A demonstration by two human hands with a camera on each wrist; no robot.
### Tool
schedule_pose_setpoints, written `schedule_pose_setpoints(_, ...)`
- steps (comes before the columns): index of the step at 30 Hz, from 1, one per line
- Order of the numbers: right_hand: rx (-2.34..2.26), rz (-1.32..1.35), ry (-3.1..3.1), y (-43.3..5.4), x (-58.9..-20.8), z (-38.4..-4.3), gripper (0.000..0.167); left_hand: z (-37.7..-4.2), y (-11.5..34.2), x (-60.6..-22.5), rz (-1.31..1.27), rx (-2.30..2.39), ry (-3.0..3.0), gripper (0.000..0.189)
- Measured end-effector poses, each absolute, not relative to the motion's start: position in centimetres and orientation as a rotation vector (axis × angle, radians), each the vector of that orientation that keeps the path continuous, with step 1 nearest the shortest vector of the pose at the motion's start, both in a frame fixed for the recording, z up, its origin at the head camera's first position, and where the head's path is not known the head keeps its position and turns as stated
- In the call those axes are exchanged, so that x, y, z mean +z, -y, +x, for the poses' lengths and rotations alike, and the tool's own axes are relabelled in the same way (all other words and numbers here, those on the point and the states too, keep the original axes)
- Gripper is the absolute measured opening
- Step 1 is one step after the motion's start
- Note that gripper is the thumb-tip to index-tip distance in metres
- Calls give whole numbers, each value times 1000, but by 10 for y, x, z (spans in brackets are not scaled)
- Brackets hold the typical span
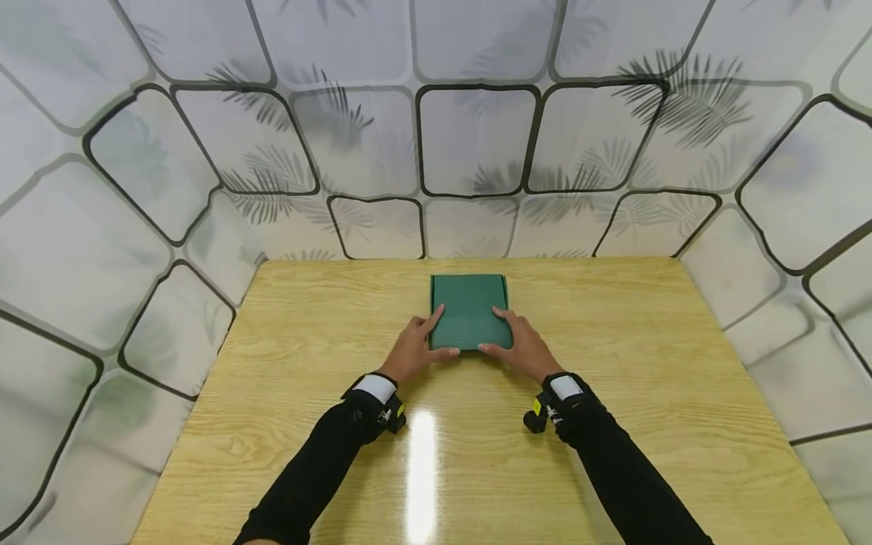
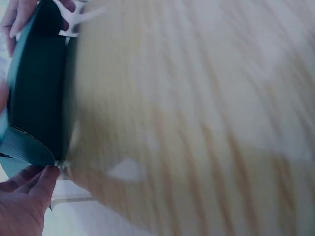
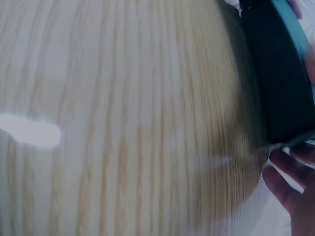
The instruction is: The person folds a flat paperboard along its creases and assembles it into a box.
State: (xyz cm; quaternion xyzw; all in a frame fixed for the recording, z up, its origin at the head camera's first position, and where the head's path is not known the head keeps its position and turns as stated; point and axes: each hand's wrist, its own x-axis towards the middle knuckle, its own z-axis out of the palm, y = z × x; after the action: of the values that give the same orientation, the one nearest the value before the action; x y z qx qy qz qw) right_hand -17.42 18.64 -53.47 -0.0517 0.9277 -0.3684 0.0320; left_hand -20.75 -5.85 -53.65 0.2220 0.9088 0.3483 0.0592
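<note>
A flat green cardboard box (image 1: 470, 310) lies near the far edge of the table, its lid side up. My left hand (image 1: 417, 352) grips its left side, with the thumb along the front edge and a finger on top. On the opposite side, my right hand (image 1: 523, 350) holds the box the same way. In the left wrist view, the front wall of the green box (image 2: 42, 93) looks dark, and fingers of the left hand (image 2: 27, 201) touch its near corner. The right wrist view has the green box (image 3: 278, 73) at its right edge, above the right hand (image 3: 295, 182).
The wooden table (image 1: 306, 318) carries a bright strip of reflected light in front of the box. Patterned pale fabric (image 1: 477, 136) with dark outlines and leaf prints rises behind the table and along both sides. Dark wrist cameras (image 1: 393, 415) sit on both wrists.
</note>
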Motion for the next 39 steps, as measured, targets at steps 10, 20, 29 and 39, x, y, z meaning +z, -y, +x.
schedule_pose_setpoints(10,-1108,-152,-2747,-185,-507,-172,101,-200,50,-513,628,980,-2824,95)
schedule_pose_setpoints(20,-1096,-182,-2766,-185,-473,-179,71,-201,43,-478,560,1011,-2816,86)
schedule_pose_setpoints(29,-1152,-278,-2787,-184,-467,-183,50,-205,41,-475,631,928,-2961,48)
schedule_pose_setpoints(39,-1230,-198,-2773,-195,-484,-173,45,-202,44,-478,668,975,-2920,42)
